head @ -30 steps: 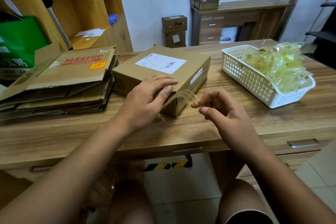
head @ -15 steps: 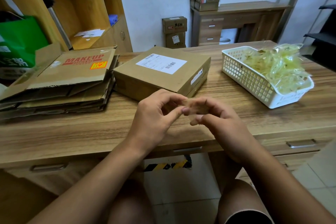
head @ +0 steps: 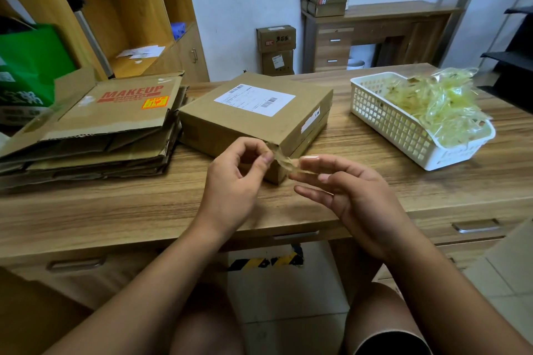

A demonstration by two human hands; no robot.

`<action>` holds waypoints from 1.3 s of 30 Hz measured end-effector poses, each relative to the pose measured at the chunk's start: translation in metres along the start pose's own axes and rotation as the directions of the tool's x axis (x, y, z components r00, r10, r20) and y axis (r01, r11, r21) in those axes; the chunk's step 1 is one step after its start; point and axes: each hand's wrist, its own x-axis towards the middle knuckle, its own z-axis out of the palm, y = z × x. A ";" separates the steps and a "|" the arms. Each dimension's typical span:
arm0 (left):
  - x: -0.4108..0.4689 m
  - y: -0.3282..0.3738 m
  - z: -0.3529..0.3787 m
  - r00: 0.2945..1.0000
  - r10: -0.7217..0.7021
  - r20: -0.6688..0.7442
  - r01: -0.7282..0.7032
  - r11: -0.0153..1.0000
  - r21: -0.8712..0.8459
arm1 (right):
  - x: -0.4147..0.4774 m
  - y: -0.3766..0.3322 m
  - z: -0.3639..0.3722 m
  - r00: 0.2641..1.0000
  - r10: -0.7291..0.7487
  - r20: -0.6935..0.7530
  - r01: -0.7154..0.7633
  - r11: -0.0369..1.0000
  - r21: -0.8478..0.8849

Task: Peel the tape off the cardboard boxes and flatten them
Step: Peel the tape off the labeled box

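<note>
Nearest you, just in front of the box's near corner, your left hand (head: pixel 236 181) has its fingers curled and pinches one end of a scrap of clear tape (head: pixel 284 163) between thumb and forefinger. Your right hand (head: pixel 354 196) meets the other end with its fingers mostly straight. The tape clings at their tips, but I cannot tell whether you are pinching it or it is only stuck there. I also cannot tell whether the scrap is joined to the corner or already free.

Expect the tape to be thin, limp, almost weightless and sticky. It will probably fold onto itself and cling to skin, so hold it at the very ends, pull it taut, and wipe it off one hand with the other.

The box (head: pixel 253 121) lies flat on the desk (head: pixel 115 210), closed and with its label up. Cardboard like this is likely light and stiff, but it bends along the seams. Take it by the edges or a corner, press it down while peeling, and pull low along the seam so the paper face does not tear.

Left of the box is a stack of flattened boxes (head: pixel 95 130). Right of the box is a white basket (head: pixel 403 130) heaped with peeled tape (head: pixel 438 106), the likely place for this scrap.
</note>
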 end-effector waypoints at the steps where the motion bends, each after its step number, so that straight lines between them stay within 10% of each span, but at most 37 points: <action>1: 0.000 -0.002 -0.001 0.999 -0.033 -0.026 0.032 0.999 -0.042 | 0.001 -0.002 -0.001 0.999 0.000 -0.041 0.001 1.000 0.030; 10: 0.002 0.001 -0.007 0.990 -0.088 -0.112 0.067 0.982 -0.174 | 0.006 0.003 -0.015 0.955 -0.136 -0.263 0.038 0.937 -0.349; 15: 0.002 0.009 -0.009 0.993 -0.013 -0.116 -0.002 0.992 -0.126 | 0.007 -0.001 -0.019 0.898 -0.378 -0.225 0.049 0.593 -0.803; 39: -0.009 0.016 0.025 0.953 -0.291 0.087 0.304 0.924 -0.232 | -0.005 0.012 0.012 0.980 -0.137 0.145 0.199 0.703 -0.682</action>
